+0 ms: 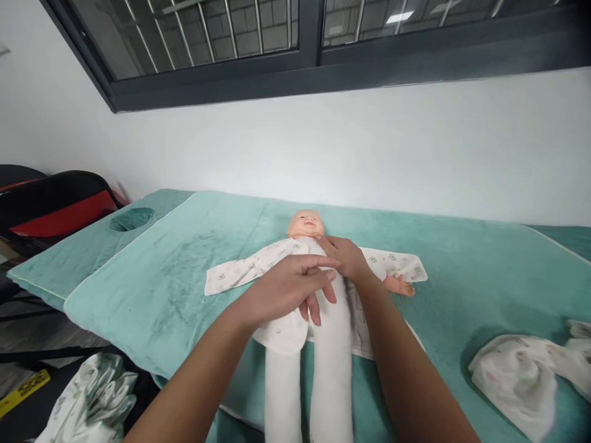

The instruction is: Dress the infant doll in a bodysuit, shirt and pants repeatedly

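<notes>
A baby doll (306, 224) lies on its back, head toward the wall, in white leggings (331, 369). A white baby shirt (252, 264) with a small print is around it. The left sleeve in view hides the doll's hand; at right the doll's bare hand (401, 285) shows beside the other flat sleeve (399, 263). My left hand (298, 283) is over the doll's chest, fingers apart, nothing visible in it. My right hand (344, 255) rests at the doll's neck and shoulder, fingers stretched out; some fingertips are hidden behind my left hand.
The doll lies on a teal padded bed (152, 277) with a round hole (132, 219) at its left end. A crumpled printed cloth (517, 381) lies at right, another cloth (92, 400) at lower left. Black-and-red chairs (64, 209) stand left; a white wall (277, 154) rises behind.
</notes>
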Available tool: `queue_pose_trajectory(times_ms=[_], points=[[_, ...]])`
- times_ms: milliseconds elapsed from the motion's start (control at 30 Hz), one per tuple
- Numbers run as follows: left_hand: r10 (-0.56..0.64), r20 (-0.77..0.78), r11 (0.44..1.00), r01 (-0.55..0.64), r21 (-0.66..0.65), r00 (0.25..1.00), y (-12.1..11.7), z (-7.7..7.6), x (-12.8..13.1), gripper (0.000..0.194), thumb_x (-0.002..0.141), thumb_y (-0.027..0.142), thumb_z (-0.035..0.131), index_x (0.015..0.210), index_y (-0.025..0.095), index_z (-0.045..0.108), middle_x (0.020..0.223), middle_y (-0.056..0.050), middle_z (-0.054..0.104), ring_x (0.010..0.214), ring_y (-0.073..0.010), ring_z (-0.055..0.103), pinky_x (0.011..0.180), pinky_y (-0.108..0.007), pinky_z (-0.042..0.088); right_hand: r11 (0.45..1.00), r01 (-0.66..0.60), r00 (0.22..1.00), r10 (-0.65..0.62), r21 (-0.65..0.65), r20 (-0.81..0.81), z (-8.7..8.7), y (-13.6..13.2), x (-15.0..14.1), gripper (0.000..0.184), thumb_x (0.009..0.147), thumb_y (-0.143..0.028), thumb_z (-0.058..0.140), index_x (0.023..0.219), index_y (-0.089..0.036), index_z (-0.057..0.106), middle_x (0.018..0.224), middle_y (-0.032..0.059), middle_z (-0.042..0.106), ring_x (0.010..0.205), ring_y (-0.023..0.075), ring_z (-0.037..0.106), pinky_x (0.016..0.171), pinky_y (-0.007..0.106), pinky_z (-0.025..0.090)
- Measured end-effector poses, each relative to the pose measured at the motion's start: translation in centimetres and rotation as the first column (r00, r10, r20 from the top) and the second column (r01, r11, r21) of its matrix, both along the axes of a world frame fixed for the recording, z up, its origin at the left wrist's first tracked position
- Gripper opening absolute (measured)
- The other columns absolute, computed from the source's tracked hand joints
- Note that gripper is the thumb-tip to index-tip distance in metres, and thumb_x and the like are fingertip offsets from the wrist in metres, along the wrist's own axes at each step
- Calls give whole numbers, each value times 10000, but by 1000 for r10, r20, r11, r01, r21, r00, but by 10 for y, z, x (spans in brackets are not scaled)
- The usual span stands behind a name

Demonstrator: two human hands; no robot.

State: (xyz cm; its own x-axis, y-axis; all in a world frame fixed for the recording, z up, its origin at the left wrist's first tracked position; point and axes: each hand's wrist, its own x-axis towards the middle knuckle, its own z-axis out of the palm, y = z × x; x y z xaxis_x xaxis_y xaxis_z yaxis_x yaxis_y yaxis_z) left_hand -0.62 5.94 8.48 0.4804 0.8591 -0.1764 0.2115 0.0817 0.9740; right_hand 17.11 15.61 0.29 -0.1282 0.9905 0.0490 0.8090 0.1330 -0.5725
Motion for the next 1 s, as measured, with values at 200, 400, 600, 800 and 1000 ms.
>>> queue_pose_trajectory(times_ms=[200, 400, 600, 800, 1000], points=[[420, -252, 892, -346, 292, 872, -19, -36, -28, 235, 879, 412, 523, 903, 238, 679, 658, 3, 639, 530, -146, 571, 553, -260, 439, 994, 105, 989, -104, -4, 104, -2, -2, 13, 608, 946, -612, 221, 781, -227, 663, 884, 73, 711, 817, 235, 616, 641, 289, 356], [441, -551, 876, -208, 434, 708, -76, -91, -61, 459, 795, 501, 651, 1186, 275, 567, 1066, -61, 667, 926, -259, 642, 718, -341, 511, 990, 127, 977, -115, -61, 179, 6, -9, 36, 576, 938, -608, 269, 755, -220, 654, 889, 84, 706, 829, 238, 619, 648, 293, 362], [549, -415, 711, -145, 688, 726, -100, -132, -80, 375, 953, 302, 456, 1328, 305, 469, 1276, -86, 551, 1168, -230, 546, 956, -407, 485, 982, -42, 997, 52, -187, 52, 13, -21, 60, 461, 823, -624, 533, 1073, -261, 664, 1168, 53, 675, 981, 256, 624, 735, 299, 437], [611, -317, 618, -186, 764, 725, -89, -130, -66, 152, 953, 284, 461, 940, 247, 607, 957, -42, 647, 920, -215, 603, 794, -365, 507, 985, -108, 994, 111, -135, 12, -1, -19, 58, 525, 786, -538, 612, 1220, -242, 594, 1276, 73, 620, 1098, 288, 585, 869, 341, 438], [647, -275, 651, -328, 685, 711, -91, -139, -60, 284, 897, 239, 481, 1175, 226, 538, 1192, -84, 573, 1112, -236, 557, 929, -401, 490, 985, -116, 993, 111, -125, -46, -8, -18, 63, 508, 792, -575, 609, 1185, -254, 603, 1234, 60, 644, 1078, 282, 599, 871, 351, 441]])
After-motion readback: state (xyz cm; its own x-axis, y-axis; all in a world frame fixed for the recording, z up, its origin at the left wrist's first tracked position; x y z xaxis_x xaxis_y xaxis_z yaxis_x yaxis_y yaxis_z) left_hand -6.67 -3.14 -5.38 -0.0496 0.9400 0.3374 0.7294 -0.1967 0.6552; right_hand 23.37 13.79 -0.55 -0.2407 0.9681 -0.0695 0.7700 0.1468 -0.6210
